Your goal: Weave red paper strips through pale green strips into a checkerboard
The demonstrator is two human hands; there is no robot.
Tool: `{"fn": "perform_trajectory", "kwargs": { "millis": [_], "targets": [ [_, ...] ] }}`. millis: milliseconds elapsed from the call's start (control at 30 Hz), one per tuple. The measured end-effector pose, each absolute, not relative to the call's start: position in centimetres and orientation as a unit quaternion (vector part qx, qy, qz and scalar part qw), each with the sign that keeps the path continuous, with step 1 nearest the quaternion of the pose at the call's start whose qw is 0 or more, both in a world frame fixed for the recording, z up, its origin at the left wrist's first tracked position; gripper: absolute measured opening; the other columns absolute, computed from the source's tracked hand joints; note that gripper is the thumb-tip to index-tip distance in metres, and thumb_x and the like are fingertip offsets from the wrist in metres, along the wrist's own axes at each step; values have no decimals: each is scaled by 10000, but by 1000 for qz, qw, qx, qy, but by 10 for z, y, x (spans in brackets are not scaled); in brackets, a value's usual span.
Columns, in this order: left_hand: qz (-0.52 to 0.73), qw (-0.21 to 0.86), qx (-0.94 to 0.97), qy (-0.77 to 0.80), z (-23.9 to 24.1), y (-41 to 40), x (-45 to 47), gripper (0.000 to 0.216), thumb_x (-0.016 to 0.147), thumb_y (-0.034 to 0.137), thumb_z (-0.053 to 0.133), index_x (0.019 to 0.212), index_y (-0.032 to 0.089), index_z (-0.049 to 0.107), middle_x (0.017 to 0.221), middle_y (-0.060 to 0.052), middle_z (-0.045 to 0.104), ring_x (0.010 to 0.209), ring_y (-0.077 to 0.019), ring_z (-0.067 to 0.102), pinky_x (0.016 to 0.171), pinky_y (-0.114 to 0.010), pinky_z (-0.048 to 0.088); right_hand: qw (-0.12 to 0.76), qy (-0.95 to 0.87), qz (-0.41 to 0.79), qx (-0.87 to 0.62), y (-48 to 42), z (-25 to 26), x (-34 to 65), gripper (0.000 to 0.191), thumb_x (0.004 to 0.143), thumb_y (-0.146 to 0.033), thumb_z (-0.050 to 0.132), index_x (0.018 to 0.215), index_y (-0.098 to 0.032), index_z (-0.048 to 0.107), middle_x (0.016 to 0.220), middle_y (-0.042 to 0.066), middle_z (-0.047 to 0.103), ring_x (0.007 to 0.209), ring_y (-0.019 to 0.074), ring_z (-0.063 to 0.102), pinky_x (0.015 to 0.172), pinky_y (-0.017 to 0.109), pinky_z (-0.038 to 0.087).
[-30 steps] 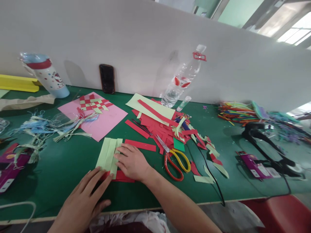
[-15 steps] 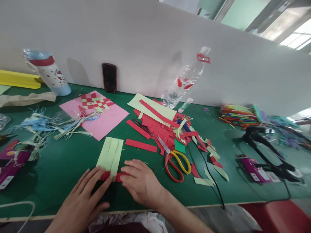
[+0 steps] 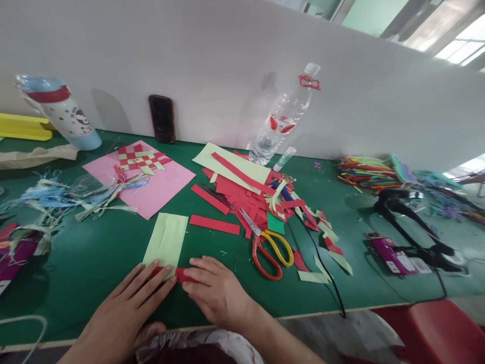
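Observation:
Several light green paper strips (image 3: 165, 239) lie side by side on the green table (image 3: 94, 258), their near ends over a red paper strip (image 3: 181, 275). My left hand (image 3: 131, 303) lies flat with fingers stretched out, fingertips on the near ends of the green strips and the red strip. My right hand (image 3: 215, 290) rests just right of them, fingers flat and pressing on the red strip's right end. Neither hand grips anything.
Red and yellow scissors (image 3: 267, 247) lie right of my hands beside a pile of red strips (image 3: 242, 194). A pink sheet with a woven red-green mat (image 3: 142, 161), a water bottle (image 3: 282, 121), a phone (image 3: 161, 119), a cup (image 3: 60, 111) and a black cable (image 3: 326, 275) stand farther off.
My right hand slid from on top of the green strips down to the near right, onto the red strip. The green strips now lie closer together. My left hand stayed near.

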State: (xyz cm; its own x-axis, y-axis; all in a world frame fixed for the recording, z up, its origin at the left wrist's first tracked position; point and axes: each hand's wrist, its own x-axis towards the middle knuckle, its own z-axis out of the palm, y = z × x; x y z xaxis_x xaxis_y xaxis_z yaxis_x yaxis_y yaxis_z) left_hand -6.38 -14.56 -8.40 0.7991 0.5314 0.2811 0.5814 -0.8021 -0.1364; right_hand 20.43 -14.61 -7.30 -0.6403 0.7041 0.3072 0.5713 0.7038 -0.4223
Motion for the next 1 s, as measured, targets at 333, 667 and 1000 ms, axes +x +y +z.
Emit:
{"fn": "perform_trajectory", "kwargs": {
  "millis": [333, 667, 1000],
  "targets": [
    [-123, 88, -928, -342, -86, -152, -65, 638, 912, 613, 508, 1476, 320, 450, 1460, -45, 569, 1345, -279, 482, 1131, -401, 309, 225, -896, 142, -356, -146, -74, 205, 198, 982, -263, 544, 1124, -251, 681, 1229, 34, 714, 1320, 175, 530, 1146, 361, 378],
    [-113, 81, -900, -412, -98, -173, -50, 628, 854, 621, 596, 1409, 333, 532, 1343, -104, 595, 1229, -338, 522, 999, -427, 415, 225, -899, 154, -342, -145, -70, 208, 191, 975, -247, 552, 1110, -234, 687, 1243, 28, 709, 1315, 195, 537, 1154, 372, 387],
    [-135, 109, -898, -405, -96, -171, -47, 596, 837, 626, 620, 1348, 319, 584, 1319, -122, 590, 1212, -349, 521, 989, -452, 400, 173, -930, 74, -315, -64, -48, 161, 323, 1005, -216, 483, 1287, -137, 620, 1434, 101, 572, 1436, 263, 392, 1181, 411, 373]
  ]
}}
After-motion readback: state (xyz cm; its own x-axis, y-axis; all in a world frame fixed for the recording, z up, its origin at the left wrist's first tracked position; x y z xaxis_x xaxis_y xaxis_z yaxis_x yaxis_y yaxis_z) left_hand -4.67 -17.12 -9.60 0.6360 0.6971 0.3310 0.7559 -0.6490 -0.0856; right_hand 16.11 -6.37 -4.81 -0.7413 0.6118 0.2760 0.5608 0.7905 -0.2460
